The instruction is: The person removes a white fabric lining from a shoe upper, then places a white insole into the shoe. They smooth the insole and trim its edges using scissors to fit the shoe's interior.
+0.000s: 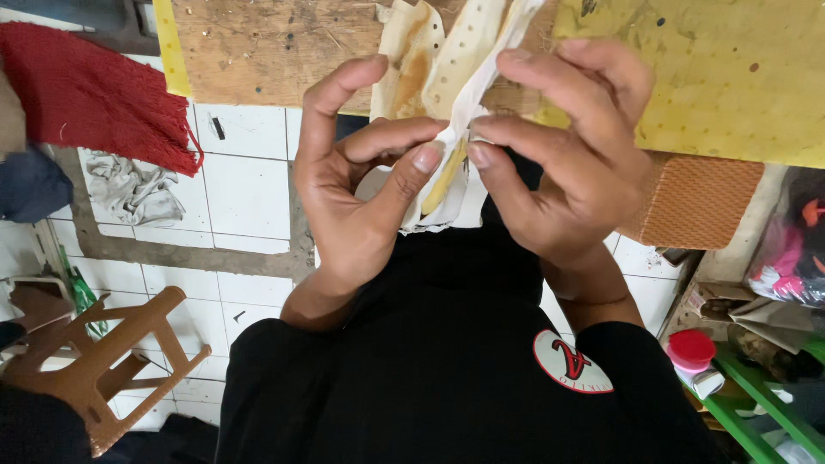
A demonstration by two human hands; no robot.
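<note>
White floor tiles with dark grout fill the head view below and to the left of the hands, and a wooden worktop (275,51) with a stained yellow sheet (730,77) over it lies beyond the fingertips.

Both hands meet in front of the person's black shirt. The left hand (357,185) pinches a perforated cream leather piece (447,60) between thumb and curled forefinger; the right hand (563,159) grips the same piece just beside it, thumb and forefinger closed narrowly on a folded white edge. A yellowish strip shows between the two thumbs. The piece rises from the grip towards the worktop.

Judging from the grip, the step in hand is folding or pressing an edge of the piece; a next move would call for steady fingertip pressure along that fold.

Left of the left hand a red knitted cloth (94,94) hangs over the floor, with a crumpled grey rag (133,185) beneath it and a brown plastic stool (112,361) nearer the person. Right of the right hand sits an orange mesh pad (700,202), and lower down a red-capped container (692,352) on a green shelf (748,404).
</note>
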